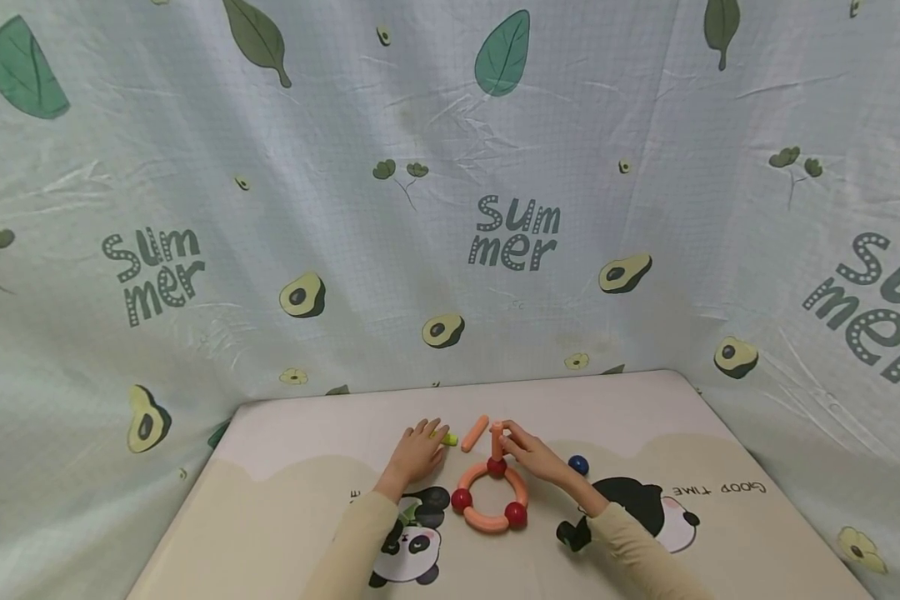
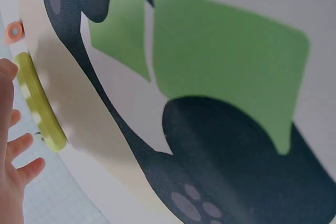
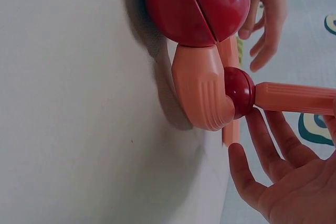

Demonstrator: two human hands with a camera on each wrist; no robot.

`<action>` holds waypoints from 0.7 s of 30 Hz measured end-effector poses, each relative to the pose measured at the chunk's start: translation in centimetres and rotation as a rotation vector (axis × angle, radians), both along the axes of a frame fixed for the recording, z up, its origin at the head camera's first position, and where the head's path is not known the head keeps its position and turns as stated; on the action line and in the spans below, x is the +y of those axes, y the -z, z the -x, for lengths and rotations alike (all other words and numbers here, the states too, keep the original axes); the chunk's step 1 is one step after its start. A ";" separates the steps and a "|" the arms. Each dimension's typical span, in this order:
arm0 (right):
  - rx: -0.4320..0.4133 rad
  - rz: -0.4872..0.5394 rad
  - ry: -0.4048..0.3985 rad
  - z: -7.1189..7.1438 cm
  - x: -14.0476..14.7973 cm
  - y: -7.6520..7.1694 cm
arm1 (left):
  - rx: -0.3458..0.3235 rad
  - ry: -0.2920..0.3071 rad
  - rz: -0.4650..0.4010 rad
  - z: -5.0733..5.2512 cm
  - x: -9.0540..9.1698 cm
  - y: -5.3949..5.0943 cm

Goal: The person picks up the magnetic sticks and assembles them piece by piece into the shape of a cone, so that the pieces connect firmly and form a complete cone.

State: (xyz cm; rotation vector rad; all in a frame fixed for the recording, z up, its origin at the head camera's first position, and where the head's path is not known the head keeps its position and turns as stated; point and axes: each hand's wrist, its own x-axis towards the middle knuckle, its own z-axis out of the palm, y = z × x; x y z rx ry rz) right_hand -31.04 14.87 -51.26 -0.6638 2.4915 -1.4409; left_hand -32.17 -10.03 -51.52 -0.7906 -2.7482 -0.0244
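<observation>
Between the side edges of the surface (image 1: 270,500), the ring (image 1: 487,523) looks finished. Its far ball (image 1: 497,467) bears an upright rod (image 1: 497,442) pinched by the right hand (image 1: 530,457); the left hand (image 1: 417,455) spreads loosely at a lime stick (image 1: 451,439). That, an orange stick (image 1: 475,434) and a blue ball (image 1: 578,465) seem left. Printed cloth (image 1: 375,275) backs the far edge.

On my feed, the table (image 1: 270,525) bears a red-and-orange ring (image 1: 486,522); nearer its far edge lie a green stick (image 1: 452,439), an orange stick (image 1: 475,434) and a blue ball (image 1: 578,464).
</observation>
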 end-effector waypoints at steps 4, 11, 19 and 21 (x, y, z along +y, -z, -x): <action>0.003 -0.001 -0.004 0.0 0.1 0.1 | -0.024 -0.014 0.010 -0.1 0.0 0.0; 0.004 -0.004 -0.016 -0.1 0.1 0.1 | -0.080 -0.046 0.027 -0.2 -0.2 0.5; 0.008 -0.007 -0.015 -0.1 0.0 -0.2 | -0.070 -0.045 0.030 -0.2 -0.2 0.3; 0.007 -0.010 -0.019 -0.1 0.0 -0.2 | -0.049 -0.033 0.023 -0.3 -0.2 0.2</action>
